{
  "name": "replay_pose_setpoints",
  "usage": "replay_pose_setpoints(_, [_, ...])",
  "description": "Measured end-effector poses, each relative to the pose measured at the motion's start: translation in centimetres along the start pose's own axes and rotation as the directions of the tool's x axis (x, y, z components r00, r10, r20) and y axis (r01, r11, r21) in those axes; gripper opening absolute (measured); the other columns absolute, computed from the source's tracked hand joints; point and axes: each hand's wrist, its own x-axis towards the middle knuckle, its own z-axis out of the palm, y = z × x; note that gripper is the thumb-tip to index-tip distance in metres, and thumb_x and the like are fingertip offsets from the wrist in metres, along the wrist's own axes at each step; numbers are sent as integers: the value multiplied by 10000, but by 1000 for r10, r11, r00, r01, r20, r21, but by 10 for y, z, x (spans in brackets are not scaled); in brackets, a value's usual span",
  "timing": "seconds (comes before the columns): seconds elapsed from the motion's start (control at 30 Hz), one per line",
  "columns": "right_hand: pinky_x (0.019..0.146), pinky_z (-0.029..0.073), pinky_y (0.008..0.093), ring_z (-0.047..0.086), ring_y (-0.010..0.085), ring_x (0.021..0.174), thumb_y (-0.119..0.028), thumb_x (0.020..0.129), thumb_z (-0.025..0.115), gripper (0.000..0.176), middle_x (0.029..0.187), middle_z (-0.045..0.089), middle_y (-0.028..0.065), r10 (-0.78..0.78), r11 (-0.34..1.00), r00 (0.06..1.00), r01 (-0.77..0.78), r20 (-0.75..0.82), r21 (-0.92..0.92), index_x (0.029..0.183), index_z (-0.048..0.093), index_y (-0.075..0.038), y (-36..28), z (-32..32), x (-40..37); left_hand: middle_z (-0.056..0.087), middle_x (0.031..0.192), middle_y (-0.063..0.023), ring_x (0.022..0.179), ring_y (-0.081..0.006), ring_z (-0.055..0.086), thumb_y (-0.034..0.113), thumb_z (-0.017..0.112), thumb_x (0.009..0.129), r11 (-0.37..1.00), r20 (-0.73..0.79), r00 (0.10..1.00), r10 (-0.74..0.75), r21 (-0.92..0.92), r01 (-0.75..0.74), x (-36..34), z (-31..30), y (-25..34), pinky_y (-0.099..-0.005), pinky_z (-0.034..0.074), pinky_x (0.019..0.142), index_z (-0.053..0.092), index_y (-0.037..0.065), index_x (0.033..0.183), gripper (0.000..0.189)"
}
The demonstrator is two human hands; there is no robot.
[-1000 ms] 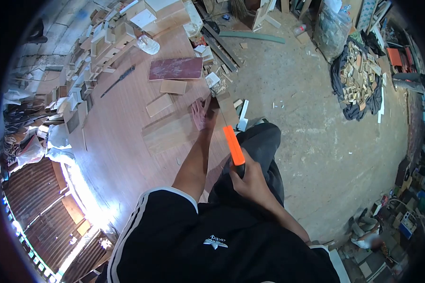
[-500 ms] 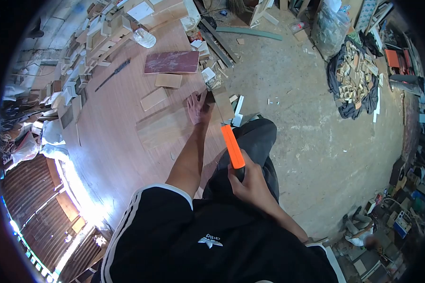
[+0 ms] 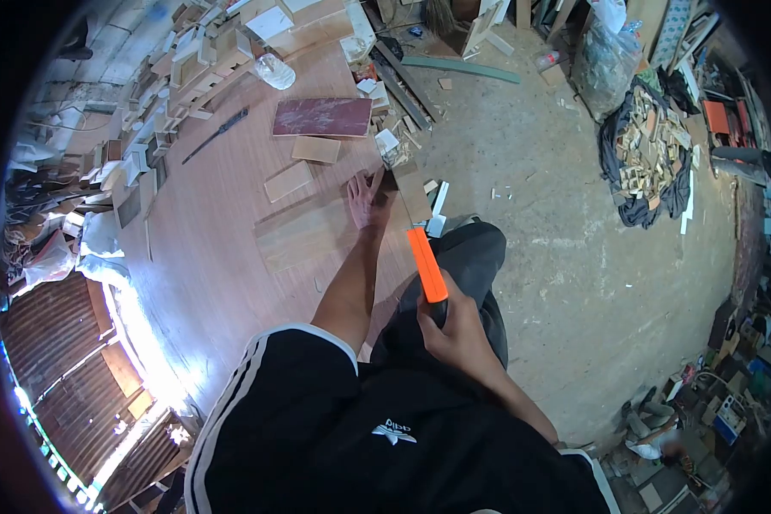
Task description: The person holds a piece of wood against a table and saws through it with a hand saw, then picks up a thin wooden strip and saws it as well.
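Note:
My left hand [image 3: 368,199] lies flat with its fingers spread on a pale wooden board [image 3: 291,233], close to the edge of the wooden table. The board reaches out past that edge. My right hand [image 3: 456,321] is closed round the black grip of a handsaw [image 3: 428,265] with a bright orange body, held over my bent leg. Its blade is seen nearly edge-on as a thin dark line by the board's end. Two small wooden blocks [image 3: 288,182] and a dark red board [image 3: 322,116] rest beyond my left hand.
A long dark tool [image 3: 216,135] and a clear plastic bottle [image 3: 274,72] lie on the table [image 3: 206,231]. Stacked wooden pieces [image 3: 201,68] line its far left side. Wood scraps [image 3: 651,150] fill a dark cloth on the floor, near a plastic bag [image 3: 606,73].
The whole view has shifted slightly, moving the table and floor things a little right and down. My left hand stays on the board, and my right hand keeps its hold on the handsaw.

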Motion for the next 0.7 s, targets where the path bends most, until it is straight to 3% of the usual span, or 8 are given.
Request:
replay_pose_setpoints(0.1, [742,485,416,642,368,875,-2,785,580,334,910,606,253,118,991,991,-112,65,-78,1112,521,35,57,24,60,518,1056,-112,1041,-307,502,210,605,750,998,38,999,6,62,-8,-11,1,-1,-431,412,928,602,146,1178,432])
replay_pose_setpoints(0.17, [699,479,433,612,426,781,-23,783,583,341,851,609,248,-259,961,963,248,-79,-123,1116,523,23,122,51,131,519,1051,-111,1038,-307,503,206,603,753,996,54,998,18,91,-22,-11,4,5,-431,412,927,605,146,1172,423])
replay_pose_setpoints(0.27, [711,476,441,592,464,805,-38,790,584,332,842,610,253,-115,964,988,87,-99,-249,1110,520,23,108,64,152,520,1045,-110,1035,-307,505,203,600,755,988,60,998,18,149,-27,-3,3,-4,-432,412,927,608,146,1165,414])
replay_pose_setpoints(0.33, [727,481,439,603,470,877,-31,805,573,335,861,607,264,-248,961,964,232,-92,-153,1133,520,15,100,50,132,513,1027,-107,1017,-304,505,212,602,761,989,-67,993,96,123,-87,-3,7,-1,-426,417,919,603,154,1170,413])
replay_pose_setpoints(0.4, [743,482,426,592,470,965,-28,824,564,337,905,602,270,80,995,996,-78,31,-69,1157,519,5,41,25,76,513,1052,-105,1028,-299,504,209,593,772,992,-88,990,114,54,-110,-2,0,6,-420,425,920,583,177,1209,438])
replay_pose_setpoints(0.47, [712,486,414,596,474,942,-21,836,555,354,884,600,263,-60,998,998,60,-5,-18,1188,512,-8,11,9,28,514,1053,-108,1029,-302,505,207,593,771,995,-53,995,86,64,-83,-1,-1,7,-419,426,920,580,182,1216,446])
replay_pose_setpoints(0.57, [708,483,419,596,468,926,-13,827,549,346,889,601,264,-50,996,998,48,-28,-81,1170,507,5,27,12,37,515,1055,-112,1031,-305,506,203,593,770,995,-15,998,58,83,-56,-1,-1,7,-417,429,921,574,189,1228,459])
replay_pose_setpoints(0.7, [704,476,456,590,470,839,-57,788,571,309,895,604,269,-120,980,992,111,-45,-163,1081,518,24,107,54,155,516,1058,-118,1033,-309,508,199,594,768,993,16,999,31,114,-32,1,-2,9,-416,432,922,567,198,1243,476])
